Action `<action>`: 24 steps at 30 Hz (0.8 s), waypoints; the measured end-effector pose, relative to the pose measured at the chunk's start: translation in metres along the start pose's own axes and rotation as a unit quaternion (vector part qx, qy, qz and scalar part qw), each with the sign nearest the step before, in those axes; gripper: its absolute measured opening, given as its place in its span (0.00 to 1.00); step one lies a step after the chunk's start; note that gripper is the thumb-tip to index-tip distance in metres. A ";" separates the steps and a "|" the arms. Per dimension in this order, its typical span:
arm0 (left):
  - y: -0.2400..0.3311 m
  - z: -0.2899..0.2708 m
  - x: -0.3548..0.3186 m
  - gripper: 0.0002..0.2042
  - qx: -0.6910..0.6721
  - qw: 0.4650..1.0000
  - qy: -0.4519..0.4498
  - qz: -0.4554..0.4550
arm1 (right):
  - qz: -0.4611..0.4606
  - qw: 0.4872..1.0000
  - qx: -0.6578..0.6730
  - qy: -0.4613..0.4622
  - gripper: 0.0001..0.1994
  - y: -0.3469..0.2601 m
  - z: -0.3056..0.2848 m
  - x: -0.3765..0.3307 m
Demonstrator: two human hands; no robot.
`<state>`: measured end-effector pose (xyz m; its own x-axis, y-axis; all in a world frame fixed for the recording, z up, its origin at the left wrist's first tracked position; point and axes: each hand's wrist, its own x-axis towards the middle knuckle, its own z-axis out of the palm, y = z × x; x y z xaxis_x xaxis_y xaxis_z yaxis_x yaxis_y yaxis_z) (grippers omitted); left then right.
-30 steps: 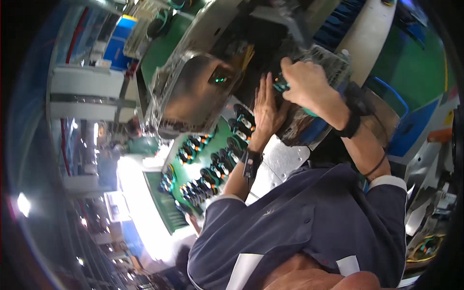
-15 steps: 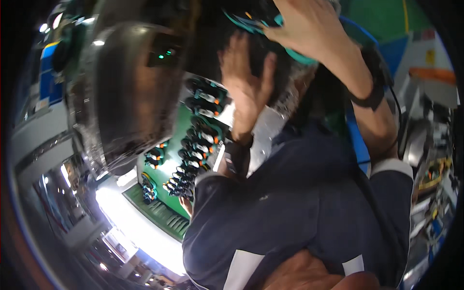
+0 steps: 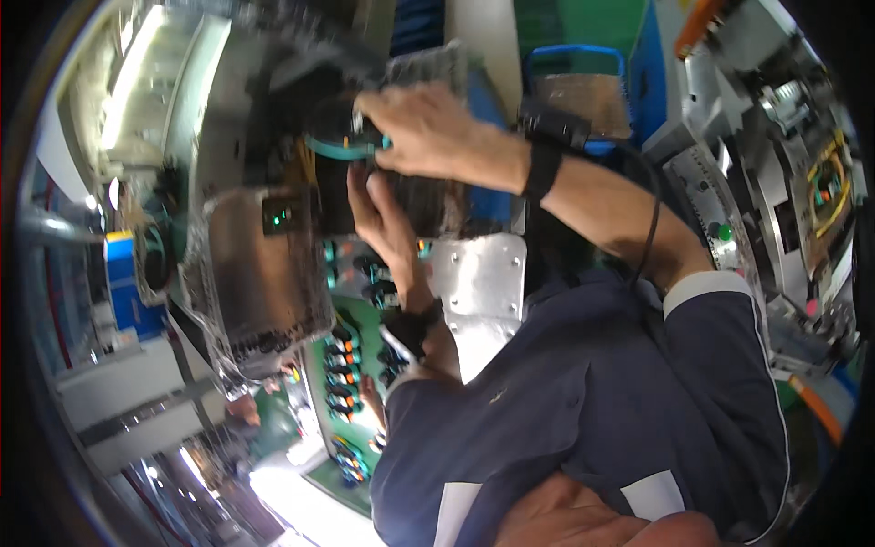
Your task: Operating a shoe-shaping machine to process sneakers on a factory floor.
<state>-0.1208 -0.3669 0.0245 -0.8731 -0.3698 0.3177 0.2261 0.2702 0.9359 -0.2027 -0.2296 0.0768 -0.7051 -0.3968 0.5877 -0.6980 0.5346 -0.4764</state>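
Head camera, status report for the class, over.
Right hand gripping teal-edged dark piece. Left hand below, fingers extended, contact unclear. Glossy panel at left, covering neither hand.

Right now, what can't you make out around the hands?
All in the head view:
How the right hand grips the dark, teal-rimmed shoe-like piece: the hand itself and deep shadow cover it.
Whether the left hand touches that piece: blur and shadow hide any contact.
What the small green-lit display reads: too small and blurred.
How far the dark, orange-marked shoes extend rightward: the left forearm blocks them.
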 end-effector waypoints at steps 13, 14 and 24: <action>0.135 0.268 -0.161 0.18 -0.212 0.884 -0.385 -0.160 | 0.328 0.812 0.364 0.318 0.27 0.061 -0.249 -0.296; 0.148 0.295 -0.171 0.19 -0.202 0.859 -0.442 -0.158 | 0.340 0.807 0.338 0.345 0.27 0.065 -0.271 -0.318; 0.197 0.626 -0.311 0.28 -0.165 0.719 -0.661 -0.137 | 0.457 0.601 0.053 0.654 0.26 0.061 -0.434 -0.502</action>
<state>-0.0749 0.3580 0.0144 -0.5030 0.8579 -0.1046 -0.1334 0.0425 0.9902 0.1632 0.3265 0.0362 -0.1481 0.9886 0.0283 -0.1474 0.0063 -0.9891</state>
